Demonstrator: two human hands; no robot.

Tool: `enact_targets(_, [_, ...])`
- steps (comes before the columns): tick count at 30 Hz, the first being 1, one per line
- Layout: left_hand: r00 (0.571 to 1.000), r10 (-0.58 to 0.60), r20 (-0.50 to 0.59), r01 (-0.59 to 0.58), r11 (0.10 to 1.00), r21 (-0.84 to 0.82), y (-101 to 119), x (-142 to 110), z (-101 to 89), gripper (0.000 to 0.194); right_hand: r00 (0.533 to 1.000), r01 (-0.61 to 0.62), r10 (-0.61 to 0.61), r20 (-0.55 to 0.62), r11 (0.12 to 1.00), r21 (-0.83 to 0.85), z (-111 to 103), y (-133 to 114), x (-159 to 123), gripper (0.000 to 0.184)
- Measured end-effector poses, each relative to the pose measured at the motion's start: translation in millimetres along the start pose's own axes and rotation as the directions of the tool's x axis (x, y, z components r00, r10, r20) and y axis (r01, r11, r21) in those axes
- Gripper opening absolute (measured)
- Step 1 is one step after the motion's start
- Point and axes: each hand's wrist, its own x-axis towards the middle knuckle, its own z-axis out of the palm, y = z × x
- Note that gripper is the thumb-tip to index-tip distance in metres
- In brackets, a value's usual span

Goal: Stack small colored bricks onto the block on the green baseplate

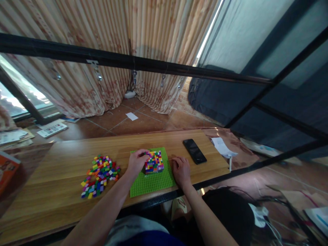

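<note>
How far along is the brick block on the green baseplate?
A multicoloured block already stands several layers high on the green baseplate. The left hand is at its left edge; whether it grips a brick is unclear. Loose bricks lie unstacked left of the baseplate; how many are needed isn't shown.

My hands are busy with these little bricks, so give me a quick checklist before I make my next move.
1. Green baseplate flat on the table: ok.
2. Brick block on the baseplate, not hanging over its edge: ok.
3. Brick pinched in your left hand: cannot tell; the fingertips are at the block's upper left.
4. Right hand off the block: ok, it's by the baseplate's right edge.
5. Loose bricks sorted by colour: not ok, they're mixed.
6. Phone off the baseplate: ok.
</note>
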Motion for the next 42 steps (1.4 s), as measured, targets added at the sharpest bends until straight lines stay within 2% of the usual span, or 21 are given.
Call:
enact_targets(4, [0.998, 0.051, -0.037, -0.050, 0.998, 0.029, -5, -9, -4.9, 0.034, 1.000, 0.016, -0.016, -0.005, 1.000, -0.003, 1, 3, 0, 0.026])
enact_targets(7, [0.986, 0.156, -0.066, -0.143, 0.974, 0.173, -9, -21, -24.4, 0.037, 1.000, 0.031, -0.031, -0.003, 1.000, -0.003, 2, 5, -1, 0.025])
enact_targets(9, [0.967, 0.249, -0.056, -0.213, 0.906, 0.365, -10, -28, -45.8, 0.034, 0.999, 0.037, -0.037, -0.003, 0.999, -0.001, 2, 6, -1, 0.025])
enact_targets(12, [0.947, 0.323, -0.011, -0.260, 0.781, 0.568, -12, -35, -83.4, 0.029, 0.999, 0.035, -0.035, -0.004, 0.999, -0.003, 2, 7, -1, 0.024])
enact_targets(15, [0.917, 0.395, 0.056, -0.328, 0.667, 0.668, -13, -40, -113.9, 0.022, 0.999, 0.032, -0.032, -0.002, 0.999, -0.007, 2, 7, -1, 0.024])
enact_targets(18, [0.898, 0.418, 0.140, -0.383, 0.581, 0.719, -15, -42, -128.5, 0.022, 1.000, 0.029, -0.029, 0.003, 1.000, -0.002, 1, 7, -1, 0.024])
enact_targets(25, [0.883, 0.396, 0.251, -0.422, 0.439, 0.793, -17, -39, -126.6, 0.026, 1.000, 0.019, -0.019, 0.003, 1.000, 0.009, 0, 5, -2, 0.023])
enact_targets(30, [0.866, 0.399, 0.301, -0.459, 0.394, 0.797, -15, -36, -124.3, 0.026, 1.000, 0.007, -0.007, 0.010, 1.000, 0.007, 0, 5, -1, 0.024])
enact_targets(37, [0.864, 0.436, 0.252, -0.434, 0.392, 0.811, -20, -41, -125.8, 0.031, 1.000, 0.007, -0.007, 0.014, 1.000, -0.006, -1, 3, -1, 0.024])
enact_targets(42, [0.862, 0.441, 0.250, -0.427, 0.366, 0.827, -27, -47, -129.8, 0.024, 1.000, 0.005, -0.005, 0.004, 1.000, 0.005, -1, 3, -1, 0.024])
